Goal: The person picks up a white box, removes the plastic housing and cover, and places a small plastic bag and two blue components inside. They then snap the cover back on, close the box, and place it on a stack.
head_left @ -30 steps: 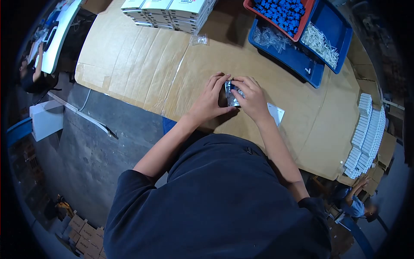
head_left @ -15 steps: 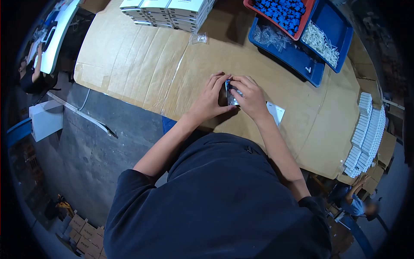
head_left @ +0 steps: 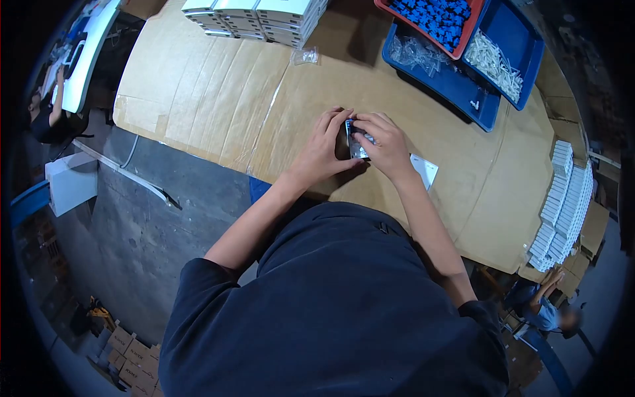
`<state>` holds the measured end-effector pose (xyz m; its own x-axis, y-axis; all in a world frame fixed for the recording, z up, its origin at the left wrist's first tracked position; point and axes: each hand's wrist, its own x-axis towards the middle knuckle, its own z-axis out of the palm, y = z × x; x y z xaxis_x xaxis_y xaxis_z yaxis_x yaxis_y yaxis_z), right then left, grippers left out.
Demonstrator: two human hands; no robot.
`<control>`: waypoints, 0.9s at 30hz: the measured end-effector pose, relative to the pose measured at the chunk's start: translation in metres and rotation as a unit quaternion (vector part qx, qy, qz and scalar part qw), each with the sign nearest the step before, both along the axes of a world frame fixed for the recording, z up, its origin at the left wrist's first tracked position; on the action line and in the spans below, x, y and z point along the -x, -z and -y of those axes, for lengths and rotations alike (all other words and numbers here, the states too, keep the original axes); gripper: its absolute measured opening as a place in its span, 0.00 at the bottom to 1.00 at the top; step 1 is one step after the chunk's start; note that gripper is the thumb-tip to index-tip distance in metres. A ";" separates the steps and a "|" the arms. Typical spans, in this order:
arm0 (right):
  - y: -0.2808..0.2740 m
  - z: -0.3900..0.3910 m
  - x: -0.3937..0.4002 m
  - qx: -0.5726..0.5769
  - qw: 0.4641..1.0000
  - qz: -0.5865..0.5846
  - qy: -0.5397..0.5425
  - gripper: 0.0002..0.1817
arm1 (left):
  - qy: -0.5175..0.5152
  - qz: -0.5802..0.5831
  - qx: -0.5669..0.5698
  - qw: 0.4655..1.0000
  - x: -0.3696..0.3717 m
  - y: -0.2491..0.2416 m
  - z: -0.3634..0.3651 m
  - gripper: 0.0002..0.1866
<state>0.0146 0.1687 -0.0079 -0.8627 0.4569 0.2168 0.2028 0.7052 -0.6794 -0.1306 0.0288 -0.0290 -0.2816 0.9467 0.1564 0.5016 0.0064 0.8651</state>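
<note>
Between my two hands a small open box-like piece (head_left: 358,150) with a dark edge and a shiny inside rests on the cardboard-covered table (head_left: 311,99). My left hand (head_left: 325,147) grips its left side, with the thumb at the near edge and the fingers at the far end. My right hand (head_left: 382,143) curls over its right side, fingertips at the far end and inside; what small part they may pinch is hidden. A flat white piece (head_left: 424,171) lies beside my right wrist, partly under it.
Stacked white units (head_left: 284,14) and a small clear bag (head_left: 305,57) lie at the back. A red tray (head_left: 455,54) of blue parts sits over blue trays (head_left: 488,119) holding clear and white pieces. White parts (head_left: 563,205) line the right edge. People sit at both sides.
The fingers of my right hand have shifted slightly over the piece. My left hand has hardly moved and still holds it.
</note>
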 end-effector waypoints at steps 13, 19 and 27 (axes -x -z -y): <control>0.006 0.002 -0.004 0.046 0.998 -0.006 0.038 0.13 | -0.003 -0.010 0.006 1.000 -0.001 -0.001 0.001 0.53; 0.006 0.002 -0.003 0.026 0.999 -0.011 0.030 0.12 | -0.001 -0.013 -0.002 1.000 0.000 0.002 0.000 0.53; 0.006 0.004 -0.001 0.013 0.999 -0.021 0.030 0.12 | -0.002 -0.013 -0.008 1.000 -0.001 -0.001 0.000 0.52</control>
